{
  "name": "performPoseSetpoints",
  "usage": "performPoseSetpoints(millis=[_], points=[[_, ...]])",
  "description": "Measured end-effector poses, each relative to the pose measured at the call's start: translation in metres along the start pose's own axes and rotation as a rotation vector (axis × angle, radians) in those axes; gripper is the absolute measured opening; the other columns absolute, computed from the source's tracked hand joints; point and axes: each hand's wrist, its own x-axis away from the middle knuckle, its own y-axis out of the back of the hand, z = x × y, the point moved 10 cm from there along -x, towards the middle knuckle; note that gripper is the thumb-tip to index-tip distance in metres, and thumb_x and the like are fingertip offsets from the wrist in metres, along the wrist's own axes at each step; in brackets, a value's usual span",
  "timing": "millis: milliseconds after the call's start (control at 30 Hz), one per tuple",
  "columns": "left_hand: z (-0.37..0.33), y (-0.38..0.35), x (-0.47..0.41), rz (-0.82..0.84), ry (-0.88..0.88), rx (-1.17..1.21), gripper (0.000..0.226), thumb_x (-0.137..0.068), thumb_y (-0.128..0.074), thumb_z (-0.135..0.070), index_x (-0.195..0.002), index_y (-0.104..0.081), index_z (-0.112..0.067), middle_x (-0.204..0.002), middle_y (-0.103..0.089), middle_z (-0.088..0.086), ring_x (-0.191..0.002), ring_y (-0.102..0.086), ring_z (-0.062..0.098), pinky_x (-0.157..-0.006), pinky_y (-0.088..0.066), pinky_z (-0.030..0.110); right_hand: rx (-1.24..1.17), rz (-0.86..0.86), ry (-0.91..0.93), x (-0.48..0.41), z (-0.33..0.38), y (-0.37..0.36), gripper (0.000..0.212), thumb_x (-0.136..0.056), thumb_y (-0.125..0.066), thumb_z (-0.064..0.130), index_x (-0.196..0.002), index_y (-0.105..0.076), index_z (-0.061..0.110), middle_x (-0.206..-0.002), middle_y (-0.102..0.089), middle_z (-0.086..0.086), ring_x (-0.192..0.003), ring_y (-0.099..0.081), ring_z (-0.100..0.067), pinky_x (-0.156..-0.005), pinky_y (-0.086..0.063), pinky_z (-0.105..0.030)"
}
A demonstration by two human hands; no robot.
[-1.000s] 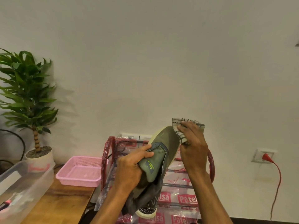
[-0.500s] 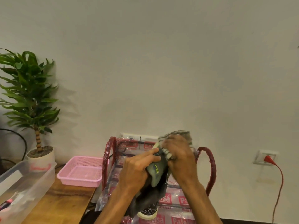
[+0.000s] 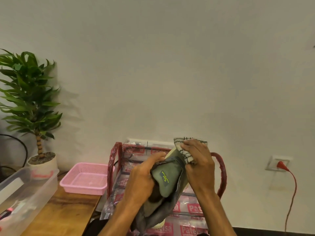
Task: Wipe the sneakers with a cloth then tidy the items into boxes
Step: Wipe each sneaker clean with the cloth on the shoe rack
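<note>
An olive-green sneaker [image 3: 167, 180] with a pale sole is held up in front of me, toe pointing away. My left hand [image 3: 142, 181] grips it from the left side near the tongue. My right hand [image 3: 198, 165] holds a white cloth [image 3: 183, 150] with dark stitched edges and presses it against the sneaker's toe. The sneaker's heel end hangs down between my forearms.
A pink mesh basket [image 3: 85, 178] and a clear plastic box [image 3: 25, 189] sit on the wooden table [image 3: 64, 213] at left, beside a potted plant [image 3: 34, 116]. Behind the sneaker stands a plastic-wrapped red rack [image 3: 219, 169]. A red plug [image 3: 281, 165] sits in a wall socket.
My right hand with the cloth moved down over the tongue, then back up to the toe. The left hand kept its grip on the sneaker.
</note>
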Motion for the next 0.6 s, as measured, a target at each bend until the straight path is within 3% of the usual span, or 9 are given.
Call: performPoseSetpoints(millis=[67, 167, 300, 367, 500, 600], points=[[-0.005, 0.002, -0.004, -0.001, -0.004, -0.086, 0.07, -0.084, -0.065, 0.004, -0.131, -0.046, -0.044, -0.114, -0.07, -0.016, -0.102, -0.066, 0.002, -0.086, -0.054, 0.024, -0.023, 0.02, 0.021, 0.002, 0.007, -0.002, 0.055, -0.059, -0.069, -0.023, -0.104, -0.073, 0.009, -0.108, -0.07, -0.004, -0.11, -0.057, -0.015, -0.098, -0.047, -0.042], [-0.006, 0.004, -0.013, 0.036, 0.035, -0.191, 0.045, -0.089, -0.062, -0.002, -0.123, -0.061, -0.033, -0.106, -0.073, -0.009, -0.093, -0.068, 0.009, -0.078, -0.051, 0.022, -0.035, 0.056, 0.019, 0.005, 0.007, -0.008, 0.055, -0.06, -0.071, -0.021, -0.105, -0.072, 0.011, -0.109, -0.07, -0.003, -0.111, -0.056, -0.015, -0.095, -0.05, -0.047], [-0.005, 0.004, -0.022, 0.091, 0.048, -0.258, 0.017, -0.091, -0.059, -0.003, -0.093, -0.062, -0.02, -0.09, -0.066, -0.006, -0.082, -0.059, 0.012, -0.066, -0.036, 0.013, -0.026, 0.095, -0.008, 0.009, 0.005, -0.016, 0.059, -0.059, -0.076, -0.019, -0.108, -0.071, 0.014, -0.11, -0.069, 0.0, -0.11, -0.059, -0.016, -0.094, -0.051, -0.046], [-0.004, 0.002, -0.024, 0.123, 0.043, -0.269, 0.016, -0.094, -0.058, -0.008, -0.083, -0.055, -0.02, -0.085, -0.062, -0.005, -0.079, -0.056, 0.012, -0.063, -0.035, 0.014, -0.031, 0.113, -0.007, 0.01, 0.007, -0.019, 0.059, -0.059, -0.076, -0.019, -0.108, -0.072, 0.015, -0.11, -0.069, 0.0, -0.109, -0.06, -0.017, -0.095, -0.051, -0.044], [-0.001, -0.002, -0.025, 0.161, 0.073, -0.169, 0.017, -0.09, -0.06, -0.001, -0.085, -0.061, -0.018, -0.084, -0.064, -0.006, -0.079, -0.059, 0.008, -0.07, -0.048, 0.025, -0.051, 0.149, -0.023, 0.015, 0.01, -0.027, 0.061, -0.058, -0.07, -0.021, -0.107, -0.073, 0.016, -0.11, -0.069, 0.001, -0.11, -0.06, -0.016, -0.098, -0.048, -0.044], [0.001, 0.001, -0.029, 0.134, 0.176, 0.012, 0.024, -0.084, -0.066, 0.003, -0.085, -0.065, -0.02, -0.081, -0.066, -0.008, -0.075, -0.06, 0.0, -0.067, -0.047, 0.014, -0.031, 0.159, -0.002, 0.018, 0.013, -0.031, 0.058, -0.059, -0.073, -0.019, -0.105, -0.073, 0.016, -0.107, -0.07, 0.002, -0.107, -0.061, -0.016, -0.096, -0.048, -0.04]])
